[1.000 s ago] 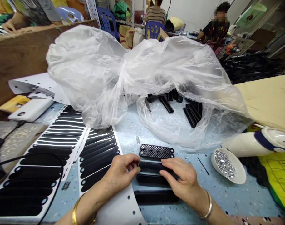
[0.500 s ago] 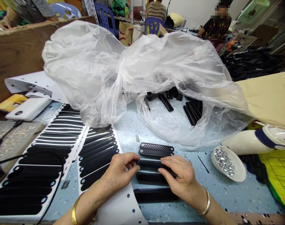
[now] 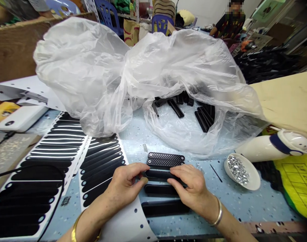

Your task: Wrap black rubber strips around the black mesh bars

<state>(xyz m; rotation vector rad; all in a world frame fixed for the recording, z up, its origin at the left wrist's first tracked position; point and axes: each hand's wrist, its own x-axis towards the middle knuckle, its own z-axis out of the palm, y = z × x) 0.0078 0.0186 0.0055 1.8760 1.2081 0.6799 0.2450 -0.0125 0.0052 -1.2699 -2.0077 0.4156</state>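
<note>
My left hand [image 3: 128, 181] has thumb and fingers closed at the left end of a black strip [image 3: 157, 175] on the blue table. My right hand [image 3: 190, 183] grips the strip's right end between thumb and fingers. Just beyond it lie two textured black pieces [image 3: 165, 159] side by side, with small round fittings at their ends. Nearer me are two smooth black strips, a middle one [image 3: 159, 190] and a front one [image 3: 163, 208]. Left of my hands, sheets of black stickers [image 3: 103, 164] lie flat. My right hand partly covers the strips' right ends.
A large clear plastic bag [image 3: 153, 67] with black pieces spans the back. At right stand a bowl of shiny bits [image 3: 254, 178] and a white bottle [image 3: 259, 148] on its side. A cable [image 3: 60, 201] crosses the left sheets. People sit farther off.
The view has shifted slightly, so most things sit a little farther left. Both hands stay at the ends of the same strip; my left fingertips have opened slightly away from it.
</note>
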